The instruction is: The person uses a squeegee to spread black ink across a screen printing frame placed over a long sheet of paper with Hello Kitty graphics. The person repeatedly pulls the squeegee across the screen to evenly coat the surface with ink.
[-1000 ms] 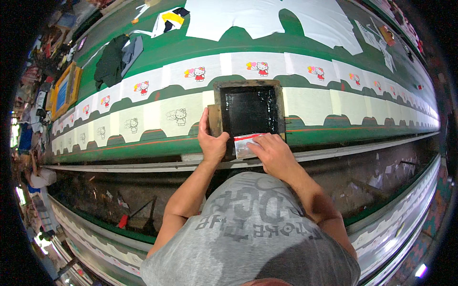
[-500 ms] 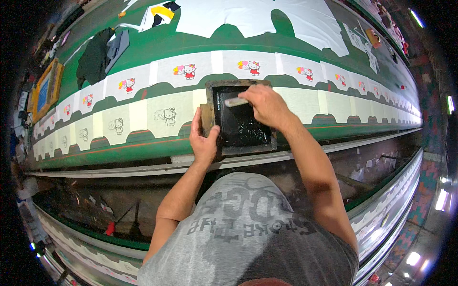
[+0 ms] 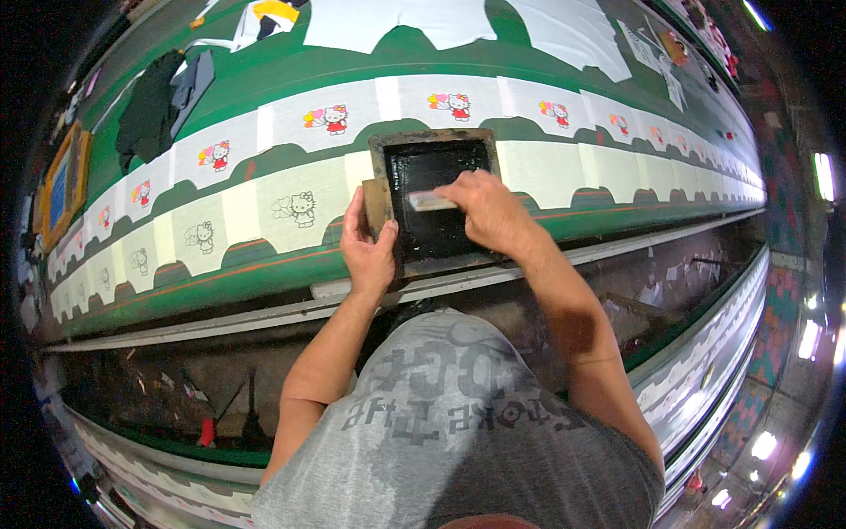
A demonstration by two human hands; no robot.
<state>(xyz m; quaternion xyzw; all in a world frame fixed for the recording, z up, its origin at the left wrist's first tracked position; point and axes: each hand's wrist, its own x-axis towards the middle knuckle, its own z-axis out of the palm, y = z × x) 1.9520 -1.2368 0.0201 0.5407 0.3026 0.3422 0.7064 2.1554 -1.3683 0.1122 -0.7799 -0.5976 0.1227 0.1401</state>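
On long green print table (image 3: 291,264), over near row of pale fabric panels: dark-meshed printing screen (image 3: 441,198) in wooden frame, lying flat, long axis running away from body toward far table edge. Left hand (image 3: 370,251) clamped on frame's near-left edge, thumb on top. Right hand (image 3: 489,212) closed around squeegee (image 3: 430,202), pale blade resting on mesh mid-screen, long axis crosswise to frame, free end pointing left. Just left of frame: outline-only cartoon cat print (image 3: 295,209). Far row: coloured cat prints (image 3: 328,117). Dark garment (image 3: 150,115) lying far left.
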